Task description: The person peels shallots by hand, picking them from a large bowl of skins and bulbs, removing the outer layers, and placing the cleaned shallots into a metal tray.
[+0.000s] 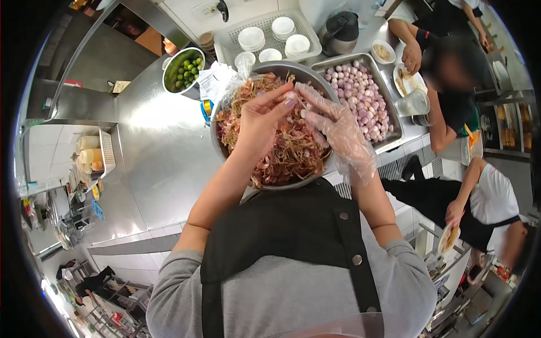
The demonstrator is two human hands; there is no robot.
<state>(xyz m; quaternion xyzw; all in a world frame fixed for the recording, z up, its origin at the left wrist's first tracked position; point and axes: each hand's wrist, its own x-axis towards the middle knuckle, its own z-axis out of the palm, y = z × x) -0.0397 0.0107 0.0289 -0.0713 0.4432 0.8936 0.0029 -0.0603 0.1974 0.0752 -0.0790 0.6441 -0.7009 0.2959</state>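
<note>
My left hand, bare, pinches a small pale shallot above a large metal bowl. My right hand wears a clear plastic glove, and its curled fingertips meet the same shallot from the other side. Fingers partly hide the shallot. Papery shallot skins and dry root ends fill the bowl beneath both hands. Just right of the bowl, a rectangular metal tray holds many peeled purple-white shallots.
Left of the bowl stand a pot of green limes, crumpled papers and a tape roll. Behind are a crate of white bowls and a dark jug. At right, one person sits by a plate; another holds a plate.
</note>
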